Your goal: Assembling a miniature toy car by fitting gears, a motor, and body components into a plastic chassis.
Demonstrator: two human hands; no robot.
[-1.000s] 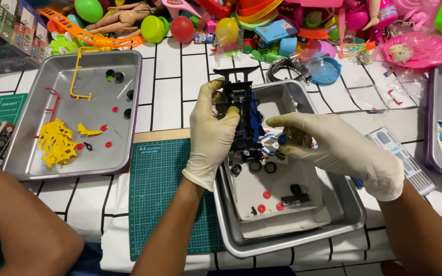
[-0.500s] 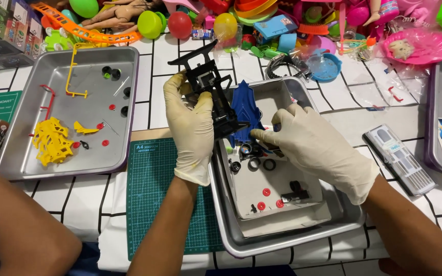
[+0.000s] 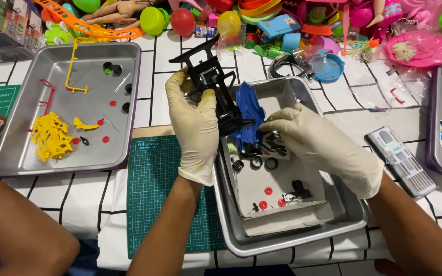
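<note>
My gloved left hand grips a black plastic toy-car frame, held up and tilted over the far left corner of the middle metal tray. The fingertips of my gloved right hand pinch the near end of a blue car body shell, which stands just right of the frame and touches it. Below them, in a white cardboard box inside the tray, lie small black wheels, red round bits and a black part.
A second metal tray on the left holds yellow parts, red pieces and black wheels. A green cutting mat lies between the trays. Colourful toys crowd the back. A grey case and another tray sit to the right. A bare limb is at lower left.
The car has come apart: my left hand has lifted the black frame up and to the left, away from the blue shell, which stays low in my right hand.
</note>
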